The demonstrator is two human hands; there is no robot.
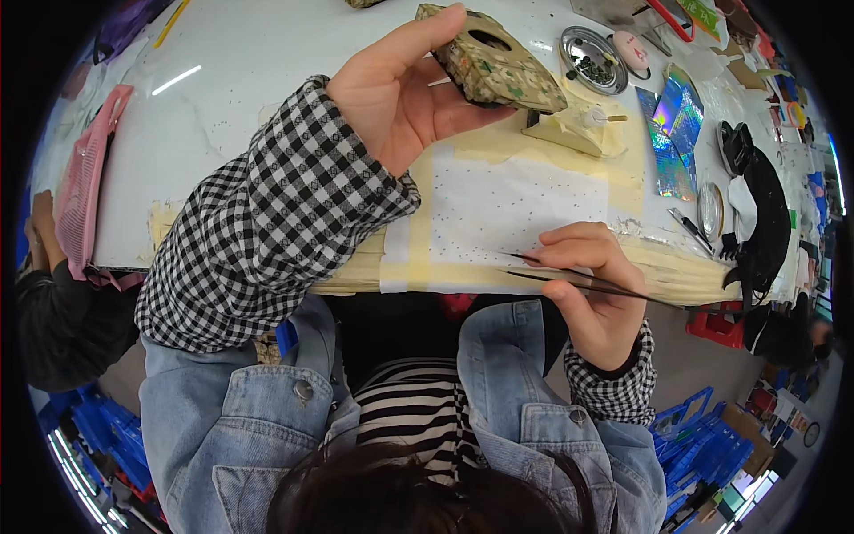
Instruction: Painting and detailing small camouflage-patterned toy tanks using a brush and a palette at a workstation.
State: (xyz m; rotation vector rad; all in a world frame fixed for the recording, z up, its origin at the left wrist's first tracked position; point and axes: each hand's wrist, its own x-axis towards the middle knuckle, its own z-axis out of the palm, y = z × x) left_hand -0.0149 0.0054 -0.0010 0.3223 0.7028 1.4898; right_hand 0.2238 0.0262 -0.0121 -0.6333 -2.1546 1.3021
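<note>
Raised over the far side of the table, my left hand (pixel 391 102) grips a camouflage-patterned casing (pixel 516 76) with a dark round opening in its upper face. The thumb lies along its near end and the fingers go beneath it. My right hand (pixel 600 285) pinches dark, slim tweezers (pixel 534 277) near the table's front edge. Their two tips are apart, pointing left, with nothing visible between them. Below the tips lies a white sheet (pixel 507 205) scattered with tiny dark specks and bordered by yellowish tape.
A tape-covered block (pixel 578 133) stands behind the sheet. Beyond it are a round metal dish (pixel 564 55) of small dark pieces and a pink oval object (pixel 631 52). Shiny holographic sheets (pixel 678 125) and a black cloth item (pixel 762 214) lie right. Another person (pixel 76 320) sits left, beside a pink mesh bag (pixel 89 178).
</note>
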